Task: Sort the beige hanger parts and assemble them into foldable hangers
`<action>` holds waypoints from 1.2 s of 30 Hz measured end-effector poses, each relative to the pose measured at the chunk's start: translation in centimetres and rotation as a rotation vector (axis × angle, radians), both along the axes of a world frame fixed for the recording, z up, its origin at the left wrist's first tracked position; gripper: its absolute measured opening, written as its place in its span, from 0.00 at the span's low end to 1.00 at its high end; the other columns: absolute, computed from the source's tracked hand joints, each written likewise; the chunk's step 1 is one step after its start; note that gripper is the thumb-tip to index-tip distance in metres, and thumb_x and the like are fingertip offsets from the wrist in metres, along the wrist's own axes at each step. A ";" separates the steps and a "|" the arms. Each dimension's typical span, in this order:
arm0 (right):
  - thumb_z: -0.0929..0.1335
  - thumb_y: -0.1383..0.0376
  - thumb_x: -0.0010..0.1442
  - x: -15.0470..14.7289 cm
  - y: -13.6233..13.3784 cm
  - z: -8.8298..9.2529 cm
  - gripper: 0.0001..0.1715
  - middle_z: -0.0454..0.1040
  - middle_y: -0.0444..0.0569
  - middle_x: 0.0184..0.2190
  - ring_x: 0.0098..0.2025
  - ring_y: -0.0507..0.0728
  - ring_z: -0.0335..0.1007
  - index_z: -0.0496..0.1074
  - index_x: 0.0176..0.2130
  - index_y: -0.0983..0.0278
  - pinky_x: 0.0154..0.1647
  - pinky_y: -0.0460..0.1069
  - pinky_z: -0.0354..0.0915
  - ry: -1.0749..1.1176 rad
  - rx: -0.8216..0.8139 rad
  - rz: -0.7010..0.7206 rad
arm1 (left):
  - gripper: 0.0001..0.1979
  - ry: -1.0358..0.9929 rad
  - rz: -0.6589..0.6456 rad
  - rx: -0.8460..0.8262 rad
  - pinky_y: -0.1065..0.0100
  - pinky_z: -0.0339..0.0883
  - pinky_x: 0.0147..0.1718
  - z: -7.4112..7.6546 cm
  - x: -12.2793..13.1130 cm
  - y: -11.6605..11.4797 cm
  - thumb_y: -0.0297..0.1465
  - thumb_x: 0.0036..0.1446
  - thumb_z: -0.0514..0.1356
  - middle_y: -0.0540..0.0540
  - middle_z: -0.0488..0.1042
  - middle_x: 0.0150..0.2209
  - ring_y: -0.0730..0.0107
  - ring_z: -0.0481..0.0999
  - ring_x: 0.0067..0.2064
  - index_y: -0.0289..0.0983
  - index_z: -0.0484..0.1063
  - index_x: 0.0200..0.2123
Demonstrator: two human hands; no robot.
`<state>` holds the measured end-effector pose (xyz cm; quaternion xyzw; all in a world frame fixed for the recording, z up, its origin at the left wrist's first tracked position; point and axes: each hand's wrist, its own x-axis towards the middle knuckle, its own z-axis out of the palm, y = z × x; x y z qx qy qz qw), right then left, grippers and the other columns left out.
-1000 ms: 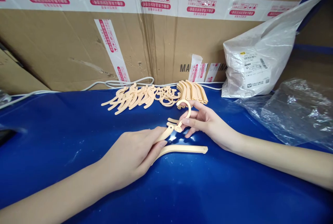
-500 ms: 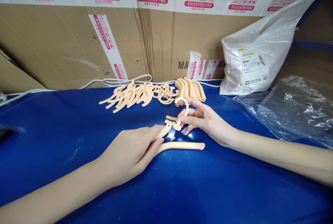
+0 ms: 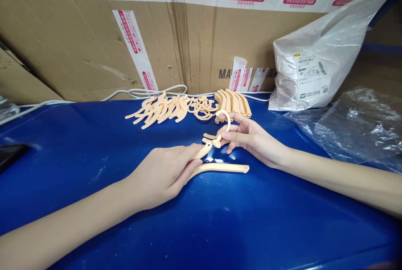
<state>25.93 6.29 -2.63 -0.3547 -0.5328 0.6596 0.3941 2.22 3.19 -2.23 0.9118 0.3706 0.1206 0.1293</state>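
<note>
My left hand is closed round two peach plastic hanger arms: an upper arm angled up to the right and a lower arm lying on the blue table. My right hand pinches a peach plastic hook by its stem. The hook's foot meets the tip of the upper arm. Behind them lie a spread of loose hanger arms, a few loose hooks and a neat stack of curved arms.
A large taped cardboard box walls off the back. White cables run along its foot. A white plastic bag with a label and crumpled clear plastic sit at the right. A dark object lies at the left edge.
Both hands keep their grips; the hook's foot has come closer against the tip of the upper arm. The view shifted slightly.
</note>
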 end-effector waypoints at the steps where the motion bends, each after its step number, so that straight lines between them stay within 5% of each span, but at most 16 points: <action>1: 0.74 0.67 0.56 0.0 0.0 0.0 0.28 0.77 0.43 0.34 0.35 0.51 0.76 0.63 0.52 0.61 0.30 0.43 0.71 0.006 0.001 0.004 | 0.17 -0.001 -0.006 0.003 0.68 0.61 0.30 0.0 0.0 0.0 0.36 0.71 0.41 0.50 0.75 0.34 0.69 0.72 0.32 0.38 0.68 0.43; 9: 0.73 0.68 0.57 0.2 0.0 -0.6 0.25 0.77 0.43 0.34 0.36 0.51 0.76 0.64 0.52 0.62 0.30 0.42 0.72 -0.010 0.035 0.031 | 0.17 -0.012 -0.035 0.041 0.68 0.62 0.30 -0.6 -0.2 0.1 0.37 0.71 0.41 0.49 0.76 0.35 0.69 0.74 0.32 0.38 0.66 0.48; 21: 0.74 0.68 0.56 0.5 0.1 -1.0 0.25 0.75 0.42 0.35 0.33 0.49 0.73 0.66 0.51 0.61 0.28 0.42 0.71 -0.012 0.045 0.056 | 0.14 -0.008 -0.038 0.040 0.71 0.60 0.28 -0.4 0.1 -0.3 0.34 0.71 0.44 0.51 0.74 0.31 0.72 0.70 0.28 0.39 0.67 0.41; 27: 0.74 0.67 0.56 0.5 0.1 -1.1 0.25 0.75 0.42 0.35 0.32 0.48 0.72 0.68 0.52 0.62 0.28 0.42 0.70 -0.022 0.041 0.063 | 0.14 -0.085 -0.114 0.154 0.70 0.63 0.31 -1.3 -0.2 0.3 0.35 0.71 0.45 0.47 0.76 0.38 0.68 0.75 0.36 0.39 0.67 0.48; 36: 0.74 0.67 0.56 0.4 -0.1 -0.9 0.27 0.74 0.41 0.32 0.28 0.46 0.69 0.67 0.54 0.63 0.27 0.41 0.70 -0.052 0.027 0.093 | 0.14 -0.094 -0.132 0.216 0.71 0.63 0.32 -1.8 -0.6 0.4 0.34 0.71 0.46 0.47 0.75 0.39 0.69 0.74 0.37 0.38 0.68 0.52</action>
